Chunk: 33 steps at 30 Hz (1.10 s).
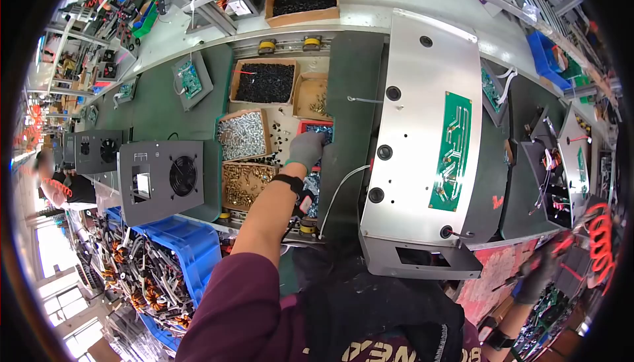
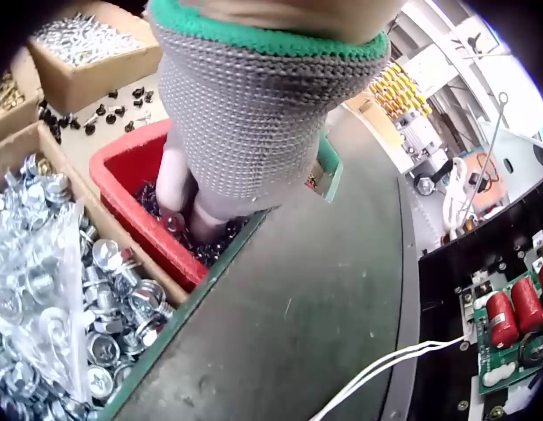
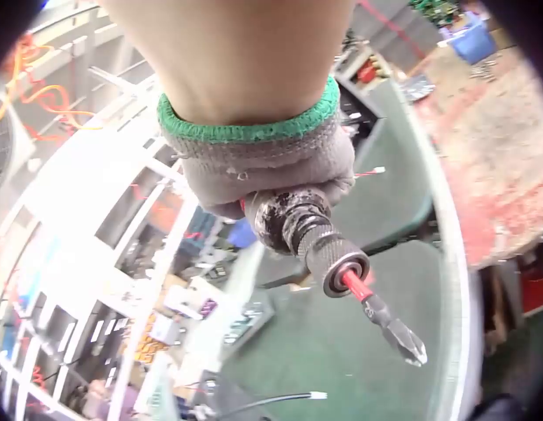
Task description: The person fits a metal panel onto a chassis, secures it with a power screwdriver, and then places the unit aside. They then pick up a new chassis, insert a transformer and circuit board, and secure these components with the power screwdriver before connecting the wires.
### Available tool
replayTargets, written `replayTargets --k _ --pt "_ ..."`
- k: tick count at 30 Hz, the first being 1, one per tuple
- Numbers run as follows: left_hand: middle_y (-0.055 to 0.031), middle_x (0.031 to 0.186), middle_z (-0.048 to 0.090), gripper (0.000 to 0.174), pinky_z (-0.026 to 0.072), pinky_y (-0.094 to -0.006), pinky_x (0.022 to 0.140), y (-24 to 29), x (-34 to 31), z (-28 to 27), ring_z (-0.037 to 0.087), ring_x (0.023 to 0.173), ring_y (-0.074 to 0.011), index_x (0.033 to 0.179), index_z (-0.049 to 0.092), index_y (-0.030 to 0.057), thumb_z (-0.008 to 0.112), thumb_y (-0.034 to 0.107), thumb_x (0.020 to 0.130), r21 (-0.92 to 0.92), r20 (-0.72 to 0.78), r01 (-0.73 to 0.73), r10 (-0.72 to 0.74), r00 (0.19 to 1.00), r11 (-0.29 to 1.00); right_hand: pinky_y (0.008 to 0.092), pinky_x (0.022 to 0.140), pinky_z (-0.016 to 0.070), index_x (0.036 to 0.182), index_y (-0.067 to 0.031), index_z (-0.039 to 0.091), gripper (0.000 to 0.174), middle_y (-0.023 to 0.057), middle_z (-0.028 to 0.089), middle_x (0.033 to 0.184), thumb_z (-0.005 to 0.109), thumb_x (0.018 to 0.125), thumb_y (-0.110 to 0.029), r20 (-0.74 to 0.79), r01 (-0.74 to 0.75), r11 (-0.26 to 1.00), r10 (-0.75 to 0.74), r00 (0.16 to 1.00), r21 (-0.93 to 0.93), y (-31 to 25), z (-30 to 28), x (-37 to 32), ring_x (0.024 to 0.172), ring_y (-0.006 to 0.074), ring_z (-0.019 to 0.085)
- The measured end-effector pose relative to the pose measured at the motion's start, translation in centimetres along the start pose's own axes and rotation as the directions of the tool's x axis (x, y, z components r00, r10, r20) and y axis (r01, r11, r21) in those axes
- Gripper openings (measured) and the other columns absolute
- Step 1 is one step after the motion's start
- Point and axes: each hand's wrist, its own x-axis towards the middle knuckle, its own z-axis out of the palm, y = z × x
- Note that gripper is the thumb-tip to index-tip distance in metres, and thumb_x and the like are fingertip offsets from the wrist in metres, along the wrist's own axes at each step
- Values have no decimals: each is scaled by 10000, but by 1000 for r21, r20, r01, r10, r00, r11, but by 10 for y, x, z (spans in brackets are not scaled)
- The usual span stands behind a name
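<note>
Red bin: plastic container [image 2: 157, 237] with small dark screws [image 2: 221, 241], set in the gap between the green sections of the table [image 1: 168, 117].
Left hand: gloved hand [image 2: 245, 132] reaches down into the red bin, bare fingertips bent among the dark screws. Grip on any single screw cannot be told; the tips are partly buried. Exposed tips presumably aid the feel for small parts.
Right hand: gloved hand [image 3: 263, 167] closed round a power screwdriver [image 3: 285, 215], held well out to the person's right, apart from the work. This probably keeps the tool ready and the boxes unobstructed.
Phillips bit: tip [image 3: 399, 331] points away from the hand, touching nothing visible.
Hardware boxes: silver screws [image 1: 244, 136], brass-coloured fasteners [image 1: 246, 183] and black screws [image 1: 265, 83] lie in separate cardboard boxes, likely to prevent mixing and keep each type within reach.
Flanged bolts: silver bolts [image 2: 105, 351] fill the cardboard box beside the red bin.
Metal chassis: silver panel [image 1: 413, 124] with a green circuit board [image 1: 456, 141], right of the boxes; its upturned face presumably gives the screwdriver access.
Fan housing: grey enclosure [image 1: 155, 207] left of the boxes.
</note>
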Motion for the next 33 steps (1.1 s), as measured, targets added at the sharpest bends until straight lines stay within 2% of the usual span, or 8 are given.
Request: replayTargets --k 3,5,7,16,18,21,24,33 --pt "-115 999 668 251 516 -398 784 -14 -13 8 650 903 -290 1065 671 147 582 119 831 -331 -102 53 -92 991 942 308 883 472 1281 -32 520 459 117 582 1214 588 915 -299 -91 -52 912 97 991 407 -48 -22 38 1081 187 566" --pt "-113 959 675 266 523 -360 745 -20 -23 11 661 846 -269 1099 665 130 594 121 843 -608 -113 79 -184 976 790 351 871 504 1322 -58 477 483 154 533 1308 595 890 -238 -279 400 704 -287 916 587 -120 27 38 1086 247 582" --pt "-70 831 645 290 494 -259 644 -24 -37 2 615 704 -162 1152 632 39 608 133 879 -992 58 76 -168 984 102 392 851 511 1317 -78 462 531 130 527 1301 652 847 -237 -121 323 508 -389 913 799 -170 61 28 1103 294 569" --pt "-43 839 565 267 435 -244 586 -11 -81 -41 527 685 -121 1024 582 10 548 262 942 -859 85 145 142 986 -492 491 1079 344 1365 -6 396 642 170 430 1395 607 861 -344 290 58 480 -616 733 875 -242 181 59 1308 349 403" --pt "-62 863 583 289 444 -251 587 26 -95 -86 541 701 -136 985 582 16 545 300 946 -866 78 150 168 983 -477 517 958 458 1328 -122 481 527 148 395 1393 654 883 -344 378 -358 419 -908 -183 834 -304 222 59 1235 295 480" --pt "-96 828 615 362 435 -249 554 79 -95 -128 558 650 -151 908 590 22 542 379 942 -900 0 155 354 935 -408 393 930 433 1226 -31 490 619 96 541 1151 705 764 -383 451 -50 505 -716 533 862 -278 211 -2 1114 266 515" --pt "-77 619 553 556 371 -221 443 129 -100 -158 492 496 -125 795 575 29 454 553 938 -975 82 151 371 925 -161 288 630 289 1049 -134 472 446 -37 376 803 714 750 -359 324 24 349 -891 318 937 -290 245 -3 725 132 328" --pt "-69 595 531 581 366 -218 422 162 -98 -171 454 461 -104 784 575 33 407 563 953 -978 138 196 468 873 -76 271 612 317 1092 -186 488 396 -24 412 790 701 771 -274 316 37 357 -867 386 933 -290 254 -9 695 138 366"
